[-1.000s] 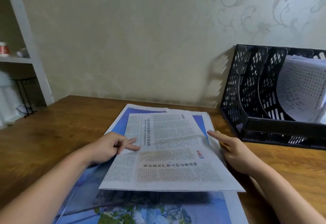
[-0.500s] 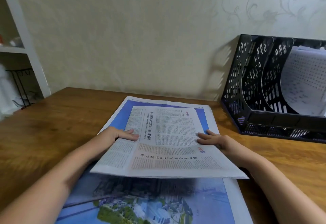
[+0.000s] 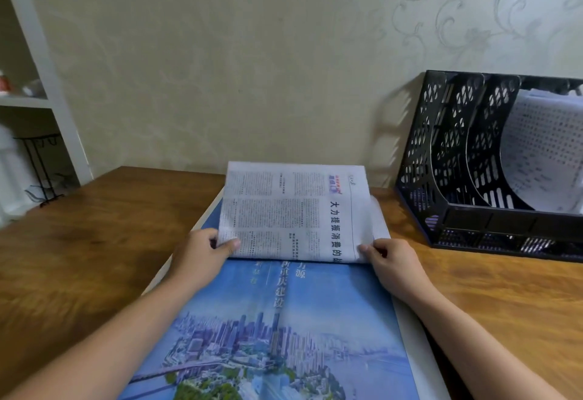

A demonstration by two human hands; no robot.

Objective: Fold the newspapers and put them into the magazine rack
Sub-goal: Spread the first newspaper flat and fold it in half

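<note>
A folded newspaper (image 3: 296,213) with black print and a bold vertical headline lies toward the far edge of the wooden tabletop (image 3: 94,242), resting on top of a larger open sheet (image 3: 277,330) that shows a blue sky and a city skyline and runs down to the near edge. The left hand (image 3: 202,257) grips the near left corner of the folded newspaper, thumb on top of the page and the fingers curled beneath it. The right hand (image 3: 394,261) pinches the near right corner, thumb and fingertips closed on the paper's edge. Both hands sit on the open sheet, with the forearms reaching in from the near edge on either side of it. The far edge of the folded newspaper is lifted a little off the sheet below and stands close to the wall (image 3: 252,68). At the far right corner of the tabletop stands a black perforated magazine rack (image 3: 457,160) with several upright slots; a curled printed paper (image 3: 542,153) already sits in one of the slots on its right, though which one cannot be told. The rack is well apart from both hands. Past the left edge of the tabletop a white shelf (image 3: 41,52) rises beside the wall
</note>
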